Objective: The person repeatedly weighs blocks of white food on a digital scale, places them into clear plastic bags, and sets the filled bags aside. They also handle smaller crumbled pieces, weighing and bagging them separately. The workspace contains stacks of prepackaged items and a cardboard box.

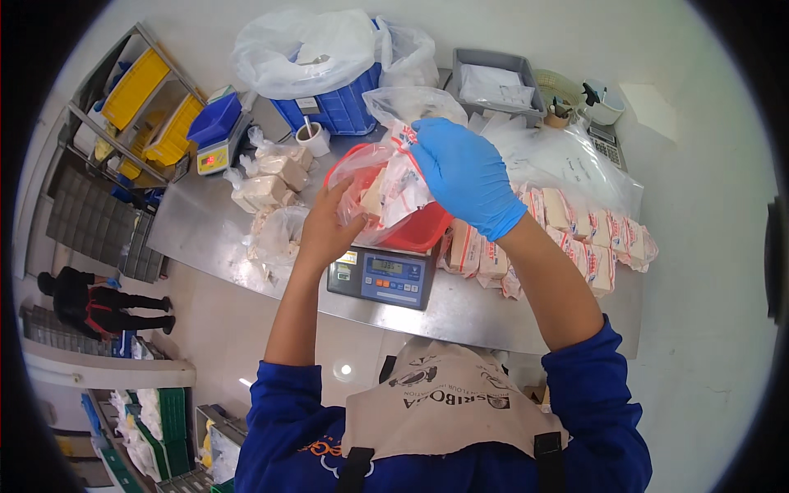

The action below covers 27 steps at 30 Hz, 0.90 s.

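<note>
A clear plastic bag with red printing stands over a red tray, with something pale inside it. The tray rests on a digital scale with a lit display. My right hand, in a blue glove, grips the bag near its upper end. Bare and lower down, my left hand is closed on the bag's left side, thumb toward me. Just right of the tray, several filled bags with the same red printing lie in rows. The fingertips of my right hand are partly hidden.
Plain filled bags sit at left, beside a second scale with a blue tray. Behind stand a lined blue crate, a white cup and a grey bin. Another person is far left.
</note>
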{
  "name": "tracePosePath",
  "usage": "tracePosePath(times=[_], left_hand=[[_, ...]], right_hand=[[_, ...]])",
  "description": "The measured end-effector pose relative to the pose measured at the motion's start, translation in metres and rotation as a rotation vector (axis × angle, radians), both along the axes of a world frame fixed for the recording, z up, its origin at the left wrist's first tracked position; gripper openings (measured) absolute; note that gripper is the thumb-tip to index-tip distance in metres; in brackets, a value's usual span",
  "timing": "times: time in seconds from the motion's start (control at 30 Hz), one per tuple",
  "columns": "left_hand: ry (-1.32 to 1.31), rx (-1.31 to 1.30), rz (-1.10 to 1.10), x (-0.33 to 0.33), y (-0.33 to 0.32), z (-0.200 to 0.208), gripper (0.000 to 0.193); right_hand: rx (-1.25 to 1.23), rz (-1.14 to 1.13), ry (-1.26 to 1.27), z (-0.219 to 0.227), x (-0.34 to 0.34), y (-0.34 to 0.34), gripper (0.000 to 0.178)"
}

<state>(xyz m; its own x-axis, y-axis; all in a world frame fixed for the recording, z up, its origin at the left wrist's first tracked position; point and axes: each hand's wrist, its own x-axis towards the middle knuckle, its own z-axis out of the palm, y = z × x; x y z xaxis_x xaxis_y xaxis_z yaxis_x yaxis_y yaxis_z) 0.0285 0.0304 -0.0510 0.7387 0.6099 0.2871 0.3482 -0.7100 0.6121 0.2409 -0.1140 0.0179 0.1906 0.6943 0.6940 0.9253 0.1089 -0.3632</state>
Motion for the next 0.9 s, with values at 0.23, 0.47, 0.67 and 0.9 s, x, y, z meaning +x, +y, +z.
tracePosePath(times=[0.23, 0.47, 0.67, 0.9], left_hand=[[-0.252, 0.402, 0.099, 0.017, -0.06, 0.024, 0.056], [-0.333, 0.043, -0.246, 0.094, -0.159, 0.001, 0.044], [-0.105, -0.226, -0.492, 0.173, -0.249, -0.066, 0.035], [0.115, -0.177, -0.606, 0.26, -0.329, -0.11, 0.03]], right_hand=[[0.049, 0.069, 0.726, -0.003, 0.05, -0.086, 0.028], [0.553, 0.011, 1.383, -0.124, 0.146, -0.346, 0.046], [0.734, -0.54, 1.379, -0.247, 0.137, -0.542, 0.046], [-0.138, -1.382, 0.704, -0.312, 0.113, -0.561, 0.036]])
